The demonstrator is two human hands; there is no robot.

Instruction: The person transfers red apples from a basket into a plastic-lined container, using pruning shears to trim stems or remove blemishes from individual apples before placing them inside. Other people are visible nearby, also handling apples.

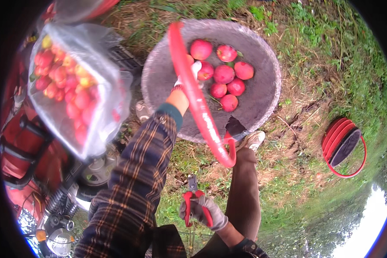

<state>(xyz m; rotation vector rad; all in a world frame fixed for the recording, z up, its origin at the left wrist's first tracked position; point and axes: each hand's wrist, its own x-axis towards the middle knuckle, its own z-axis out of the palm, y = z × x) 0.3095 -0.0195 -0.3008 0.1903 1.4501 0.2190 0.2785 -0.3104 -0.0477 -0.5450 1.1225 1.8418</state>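
Note:
A grey, rough-walled tub [262,101] stands on the ground ahead of me, with several red apples [224,74] at its bottom. A thick red hoop handle [198,103] arches above it and crosses in front of my left hand [195,69]. That hand, in a white glove, reaches into the tub beside the apples at the left. Its fingers are mostly hidden, so a grip on an apple cannot be made out. Low in the view, my right hand [208,213], in a grey glove, is closed on red-handled pruning shears [193,195], whose blades point away from me.
At left, a clear plastic bag [109,86] full of red and yellowish apples rests by a red motor vehicle [23,150]. A red ribbed collapsible bucket [340,139] lies on the grass at right. My shoe [251,141] is against the tub's near side.

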